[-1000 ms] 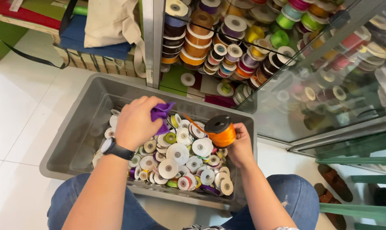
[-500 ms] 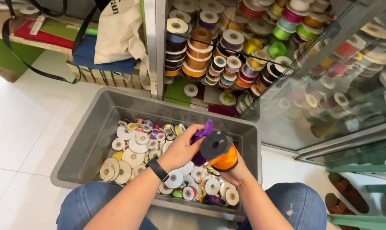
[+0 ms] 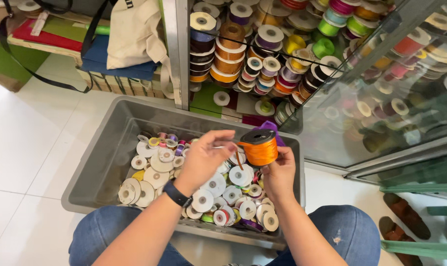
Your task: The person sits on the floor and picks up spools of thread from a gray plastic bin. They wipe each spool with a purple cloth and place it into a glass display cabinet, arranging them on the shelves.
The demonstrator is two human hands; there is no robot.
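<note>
Above the grey bin [image 3: 92,167] of mixed ribbon spools [image 3: 218,189], my right hand [image 3: 278,173] grips the orange ribbon spool [image 3: 260,147] upright, fingers clamped around its base. My left hand [image 3: 206,156] sits just beside it, fingers pinched together, apparently on the loose ribbon end [image 3: 238,158]. Behind the bin stands a glass cabinet [image 3: 381,88] of stacked spools.

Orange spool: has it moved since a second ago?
Yes. The orange spool went from the bin's right side up toward its far rim, right hand holding it.
</note>
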